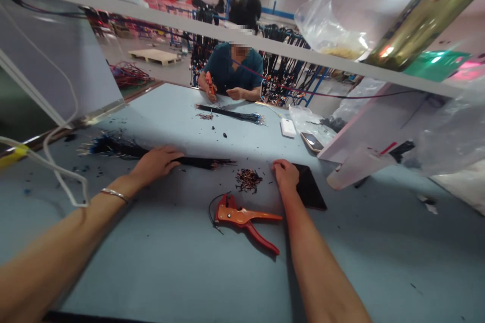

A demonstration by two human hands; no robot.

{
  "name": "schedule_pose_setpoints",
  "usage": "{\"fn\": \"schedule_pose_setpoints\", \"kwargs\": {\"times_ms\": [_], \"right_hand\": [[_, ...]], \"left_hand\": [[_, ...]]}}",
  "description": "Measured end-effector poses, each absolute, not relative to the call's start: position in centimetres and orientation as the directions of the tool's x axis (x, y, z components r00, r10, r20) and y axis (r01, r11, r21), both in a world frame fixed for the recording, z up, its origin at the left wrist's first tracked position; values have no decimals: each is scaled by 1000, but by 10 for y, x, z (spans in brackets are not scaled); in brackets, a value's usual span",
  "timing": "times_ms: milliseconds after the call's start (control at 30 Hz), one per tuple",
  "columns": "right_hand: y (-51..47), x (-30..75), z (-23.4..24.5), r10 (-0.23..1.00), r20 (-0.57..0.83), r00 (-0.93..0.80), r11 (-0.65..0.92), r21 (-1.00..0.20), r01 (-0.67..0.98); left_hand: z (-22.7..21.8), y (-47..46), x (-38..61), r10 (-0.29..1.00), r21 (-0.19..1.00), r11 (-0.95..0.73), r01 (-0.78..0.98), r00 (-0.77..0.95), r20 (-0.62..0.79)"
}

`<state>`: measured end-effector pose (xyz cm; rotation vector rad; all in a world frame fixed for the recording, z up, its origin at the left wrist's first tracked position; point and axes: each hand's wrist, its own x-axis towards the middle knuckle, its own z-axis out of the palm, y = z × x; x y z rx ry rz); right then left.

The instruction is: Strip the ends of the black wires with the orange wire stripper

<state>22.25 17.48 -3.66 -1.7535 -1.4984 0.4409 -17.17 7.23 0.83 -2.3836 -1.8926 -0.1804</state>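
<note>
My left hand lies palm down on a long bundle of black wires that stretches across the blue table, fingers curled over it. My right hand rests knuckles up with fingers curled, beside a small pile of stripped wire ends and touching a dark tablet. What its fingers hold, if anything, is hidden. An orange wire stripper with red handles lies on the table between my forearms.
Across the table a seated person holds an orange tool, with another wire bundle in front. A white phone and a dark phone lie at right. A white shelf frame and plastic bags hem in the right side.
</note>
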Motion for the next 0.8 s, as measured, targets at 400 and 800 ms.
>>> {"fn": "schedule_pose_setpoints", "kwargs": {"times_ms": [400,800], "right_hand": [[173,221,-33,952,204,228,-9,-726,687],[174,221,-36,947,213,240,10,-767,641]], "left_hand": [[23,57,-120,946,59,-16,998,-4,324],[38,-47,57,438,607,-791,79,765,472]]}}
